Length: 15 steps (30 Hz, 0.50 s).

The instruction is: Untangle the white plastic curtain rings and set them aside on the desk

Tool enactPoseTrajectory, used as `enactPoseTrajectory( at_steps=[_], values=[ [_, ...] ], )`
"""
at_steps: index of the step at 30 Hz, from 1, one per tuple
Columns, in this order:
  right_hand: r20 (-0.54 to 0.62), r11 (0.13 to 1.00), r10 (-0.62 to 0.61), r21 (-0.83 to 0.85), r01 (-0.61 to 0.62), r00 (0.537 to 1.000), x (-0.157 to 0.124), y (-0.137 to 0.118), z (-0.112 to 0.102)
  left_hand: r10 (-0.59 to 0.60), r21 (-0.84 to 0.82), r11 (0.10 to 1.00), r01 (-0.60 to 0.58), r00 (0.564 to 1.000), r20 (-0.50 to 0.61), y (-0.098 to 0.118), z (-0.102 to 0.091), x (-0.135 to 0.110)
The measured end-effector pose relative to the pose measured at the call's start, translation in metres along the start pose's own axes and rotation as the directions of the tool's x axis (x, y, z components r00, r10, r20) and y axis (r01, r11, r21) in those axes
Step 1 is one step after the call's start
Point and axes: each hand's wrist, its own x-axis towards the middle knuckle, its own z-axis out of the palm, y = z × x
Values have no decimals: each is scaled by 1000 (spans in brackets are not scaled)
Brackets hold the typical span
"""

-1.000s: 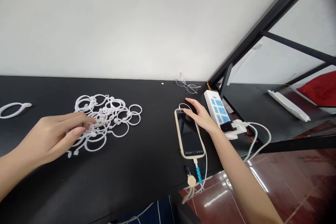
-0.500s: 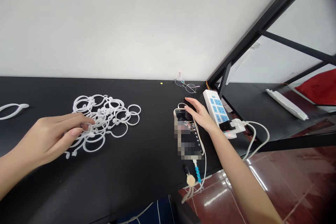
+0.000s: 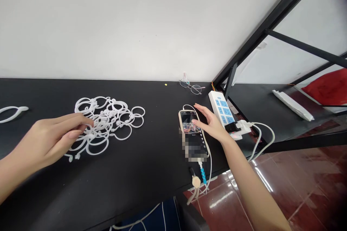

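My left hand (image 3: 61, 135) is at the left side of a tangled pile of white cord loops (image 3: 124, 117), thumb and fingers pinched on one loop. The loops are round, with small knobbed ends, and lie flat on the black table (image 3: 130, 180). My right hand (image 3: 211, 124) has its fingers apart over the right edge of a smartphone (image 3: 193, 144). Its thumb touches or hovers just above the lit screen, which is partly blurred out. A white charging cable (image 3: 203, 175) with a blue spiral sleeve runs from the phone's lower end.
Wire-rimmed glasses (image 3: 191, 86) lie by the wall. A power strip (image 3: 221, 108) with a plugged-in charger (image 3: 242, 127) stands right of the phone, beside a black metal frame (image 3: 253, 47). A separate white loop (image 3: 12, 113) lies far left. The table's front edge has cables beneath it.
My right hand has shifted slightly down and its thumb has moved lower over the phone screen, whose picture has changed. My left hand stays at the pile, fingers a little lower.
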Motion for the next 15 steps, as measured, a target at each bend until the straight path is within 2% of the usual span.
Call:
enactPoseTrajectory(
  at_steps=[3, 9, 15],
  values=[
    [33, 999, -18, -29, 19, 999, -7, 0, -2, -6, -22, 1000, 6, 1000, -2, -1, 1, -1],
    [-6, 988, 39, 153, -37, 999, -16, 1, -4, -40, -51, 998, 40, 999, -15, 2, 1, -2],
    [-73, 999, 10, 44, -7, 997, -55, -1, -3, -54, -51, 997, 53, 998, -22, 6, 0, -2]
  ],
)
